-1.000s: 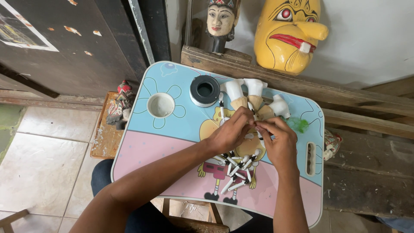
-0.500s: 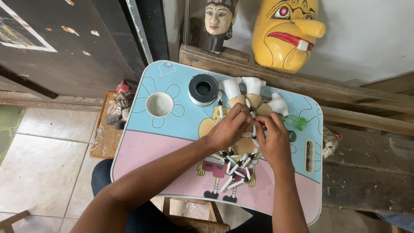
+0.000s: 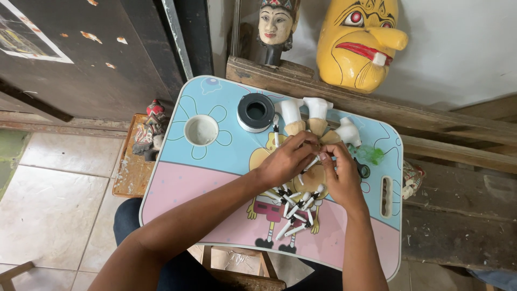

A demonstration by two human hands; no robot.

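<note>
A small lap table point(image 3: 204, 172) with a blue and pink cartoon top lies over my knees. My left hand point(image 3: 286, 159) and my right hand point(image 3: 340, 175) meet over its middle, fingers pinched together on a small white stick piece point(image 3: 311, 163). Under my hands lies a pile of small white sticks with black tips point(image 3: 293, 207). Just beyond my fingers stand three white-painted wooden puppet pieces point(image 3: 316, 114) with bare wood bases.
A round black-and-white container point(image 3: 256, 112) and a white-filled cup hole point(image 3: 201, 130) sit on the table's far left. A yellow carved mask point(image 3: 358, 40) and a puppet head point(image 3: 274, 24) rest on a wooden beam point(image 3: 447, 121) behind. A painted figure point(image 3: 152, 126) lies on a board at the left.
Both hands stay over the pile, with only small finger movements on the piece between them. The view has shifted slightly.
</note>
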